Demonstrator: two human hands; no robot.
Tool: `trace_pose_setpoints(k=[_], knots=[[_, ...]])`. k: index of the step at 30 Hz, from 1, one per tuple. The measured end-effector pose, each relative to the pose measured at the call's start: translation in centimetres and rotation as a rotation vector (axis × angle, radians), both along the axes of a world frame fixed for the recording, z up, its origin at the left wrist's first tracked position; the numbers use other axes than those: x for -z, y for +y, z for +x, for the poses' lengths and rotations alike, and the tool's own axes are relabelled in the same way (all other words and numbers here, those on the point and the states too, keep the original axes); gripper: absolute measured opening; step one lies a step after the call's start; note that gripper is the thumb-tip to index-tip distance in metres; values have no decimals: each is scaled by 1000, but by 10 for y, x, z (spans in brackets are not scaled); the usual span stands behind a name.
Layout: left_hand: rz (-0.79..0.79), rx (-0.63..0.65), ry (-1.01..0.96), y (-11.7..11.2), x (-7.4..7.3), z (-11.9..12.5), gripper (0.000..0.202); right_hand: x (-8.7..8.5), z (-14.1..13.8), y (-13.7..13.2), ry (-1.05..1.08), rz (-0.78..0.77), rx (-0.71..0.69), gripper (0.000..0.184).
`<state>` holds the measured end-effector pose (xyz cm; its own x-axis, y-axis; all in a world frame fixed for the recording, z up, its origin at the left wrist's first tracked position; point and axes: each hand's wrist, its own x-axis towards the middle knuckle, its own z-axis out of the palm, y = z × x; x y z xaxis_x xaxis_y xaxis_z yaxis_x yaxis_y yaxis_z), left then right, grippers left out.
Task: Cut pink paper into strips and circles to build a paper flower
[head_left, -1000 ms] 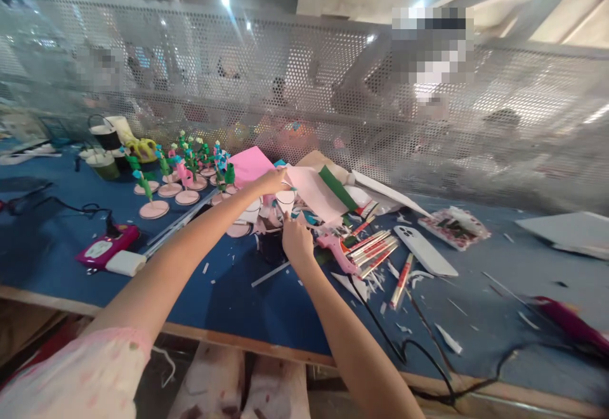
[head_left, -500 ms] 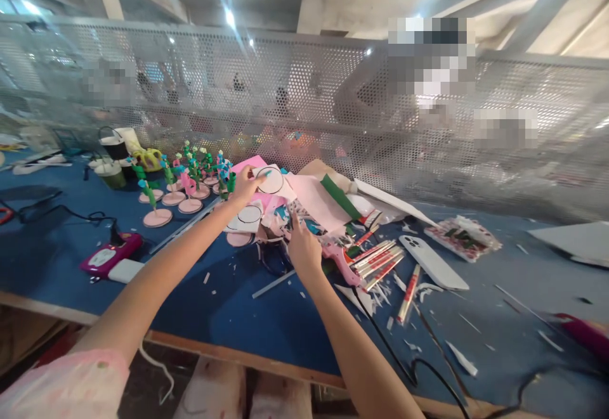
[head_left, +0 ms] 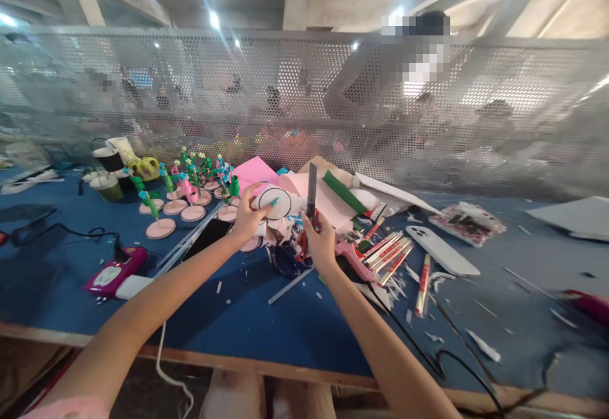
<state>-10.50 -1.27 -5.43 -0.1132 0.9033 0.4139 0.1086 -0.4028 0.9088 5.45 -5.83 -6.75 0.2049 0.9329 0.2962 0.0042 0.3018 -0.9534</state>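
My left hand (head_left: 248, 217) pinches a piece of white paper (head_left: 272, 198) with a black circle drawn on it, thumb on top. My right hand (head_left: 320, 240) grips what looks like a pair of scissors (head_left: 311, 187); the grey blade points up, just right of the paper and apart from it. A reddish part of the handle shows below the fingers, and the rest is hidden. Under and behind both hands lies a heap of paper scraps, with a pink sheet (head_left: 257, 173) and a green strip (head_left: 343, 194). A pink glue gun (head_left: 354, 260) lies right of my right hand.
Several small flower models on round pink bases (head_left: 160, 228) stand at left. A purple power strip (head_left: 117, 272) and a dark phone (head_left: 208, 239) lie nearer. At right are red-and-silver sticks (head_left: 387, 255), a white phone (head_left: 442, 251) and cables. A perforated metal screen (head_left: 214, 102) stands behind.
My right hand has lifted from the heap, now with the scissors in it, blade up. My left hand has brought the circled paper slightly nearer. The dark phone has come into sight beside my left forearm.
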Motion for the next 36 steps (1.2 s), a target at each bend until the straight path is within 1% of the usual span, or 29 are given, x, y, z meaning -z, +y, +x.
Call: trace_pose_setpoints(k=[2, 4, 8, 11, 13, 15, 17, 18, 19, 21, 23, 25, 27, 28, 29, 31, 33, 36], knots=[[38, 55, 98, -1, -2, 2, 58, -2, 4, 4, 66, 3, 7, 36], [18, 117, 197, 1, -5, -1, 56, -5, 10, 9, 82, 22, 24, 37], [-95, 203, 316, 8, -11, -11, 50, -12, 21, 20, -48, 56, -26, 36], [-65, 234, 379, 10, -16, -15, 44, -22, 21, 27, -200, 61, -75, 40], [-7, 186, 401, 9, -19, -16, 39, -33, 19, 31, -362, 93, -42, 48], [50, 121, 397, 9, -22, -18, 37, -46, 18, 34, -566, 163, 76, 57], [77, 48, 382, 10, -24, -22, 39, -59, 17, 37, -762, 236, 209, 60], [79, 5, 377, 12, -25, -25, 40, -64, 17, 38, -806, 252, 219, 59], [75, -33, 379, 13, -26, -28, 39, -68, 17, 40, -815, 258, 180, 56], [68, -90, 389, 17, -29, -35, 31, -73, 18, 43, -745, 229, 66, 49], [93, -103, 394, 20, -31, -40, 24, -73, 17, 45, -600, 156, -58, 47], [142, -96, 366, 20, -34, -44, 23, -73, 15, 43, -442, 59, -180, 56], [163, -51, 301, 17, -37, -45, 28, -75, 11, 37, -326, -26, -310, 74], [155, -10, 261, 15, -38, -45, 32, -77, 9, 33, -294, -38, -350, 82], [140, 30, 221, 14, -40, -44, 37, -79, 6, 28, -266, -38, -381, 86], [107, 80, 152, 10, -42, -43, 45, -84, 0, 18, -198, -18, -414, 85], [100, 60, 119, 7, -44, -42, 49, -88, -5, 10, -138, -57, -454, 80], [119, -22, 154, 4, -45, -39, 38, -91, -11, 3, -41, -174, -576, 78]])
